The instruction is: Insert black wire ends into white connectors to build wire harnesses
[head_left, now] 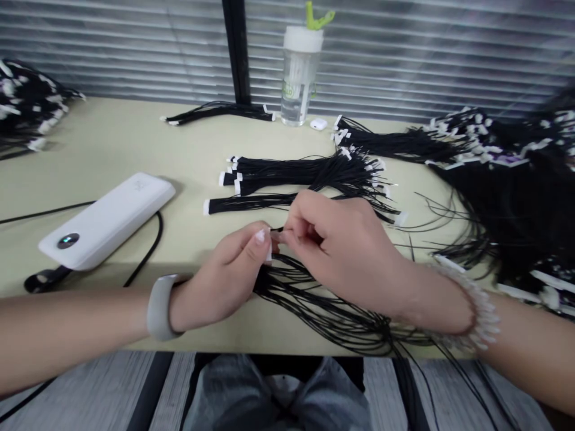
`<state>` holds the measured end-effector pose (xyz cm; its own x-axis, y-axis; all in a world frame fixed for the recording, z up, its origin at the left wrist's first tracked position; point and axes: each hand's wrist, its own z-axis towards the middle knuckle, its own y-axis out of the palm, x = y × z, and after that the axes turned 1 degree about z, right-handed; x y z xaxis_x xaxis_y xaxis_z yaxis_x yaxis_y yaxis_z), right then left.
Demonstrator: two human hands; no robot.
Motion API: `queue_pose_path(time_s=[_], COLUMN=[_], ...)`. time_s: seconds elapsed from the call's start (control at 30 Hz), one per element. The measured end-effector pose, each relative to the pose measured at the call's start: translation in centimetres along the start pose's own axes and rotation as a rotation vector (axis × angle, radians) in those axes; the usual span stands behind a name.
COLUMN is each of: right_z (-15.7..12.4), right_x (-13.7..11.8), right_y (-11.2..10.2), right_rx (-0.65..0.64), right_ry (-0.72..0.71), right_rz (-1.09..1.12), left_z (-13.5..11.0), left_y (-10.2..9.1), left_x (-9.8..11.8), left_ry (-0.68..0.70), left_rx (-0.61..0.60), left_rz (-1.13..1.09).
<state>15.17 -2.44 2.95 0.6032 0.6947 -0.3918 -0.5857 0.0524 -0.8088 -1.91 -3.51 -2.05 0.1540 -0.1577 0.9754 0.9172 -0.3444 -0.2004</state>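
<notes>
Nearest: my two forearms (534, 341), lying in over the pale table (117, 143). The largest pile — dark wires with white ends (480, 197) — sits at the right. Tied-looking wire bundles (278, 173) lie in rows beyond my hands. Closest to me, a loose bundle of black wires (309, 299) runs below my right hand (350, 251).

Left hand (233, 269): thumb and finger pinched on a white plug (270, 254) at the bundle's left end. Right hand: thumb and forefinger closed just beside it, gripping, as best I can tell, a thin wire (279, 230).

Step in hand, my judgement: working one wire at the plug; in or out, cannot tell. Next move calls for a steady plug and a small, straight fingertip motion — no bending.
</notes>
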Motion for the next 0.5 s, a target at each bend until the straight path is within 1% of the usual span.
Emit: queue_pose_path(time_s=[0.07,0.1,0.17,0.23,0.3,0.4,0.43,0.5], right_z=[0.2,0.3,0.7,1.2,1.7,2.1,2.2,2.1], right_x=[0.7,1.3,2.8,4.8,6.9,9.5,10.1,10.6], right_y=[-0.6,-1.0,-1.9,-2.7,-3.0,-2.6,-2.3,-1.9], right_rx=[-0.052,-0.083,-0.13,-0.159,-0.148,-0.068,-0.041,-0.004], right_ry=[-0.022,-0.044,-0.097,-0.145,-0.202,-0.32,-0.355,-0.39], right_rz=[-0.058,-0.125,-0.332,-0.576,-0.734,-0.805,-0.816,-0.846], left_z=[0.0,0.0,0.0,-0.1,-0.2,-0.1,-0.1,-0.1], left_y=[-0.1,-0.1,-0.3,-0.5,-0.6,-0.8,-0.8,-0.8], left_x=[-0.1,-0.1,-0.1,0.0,0.3,0.8,0.9,0.9], left_ry=[-0.031,-0.049,-0.088,-0.13,-0.125,-0.017,-0.005,-0.082], left_rx=[0.0,0.002,-0.003,-0.048,-0.11,-0.179,-0.192,-0.206], left_rz=[0.004,0.007,-0.01,-0.032,0.003,0.111,0.124,0.082])
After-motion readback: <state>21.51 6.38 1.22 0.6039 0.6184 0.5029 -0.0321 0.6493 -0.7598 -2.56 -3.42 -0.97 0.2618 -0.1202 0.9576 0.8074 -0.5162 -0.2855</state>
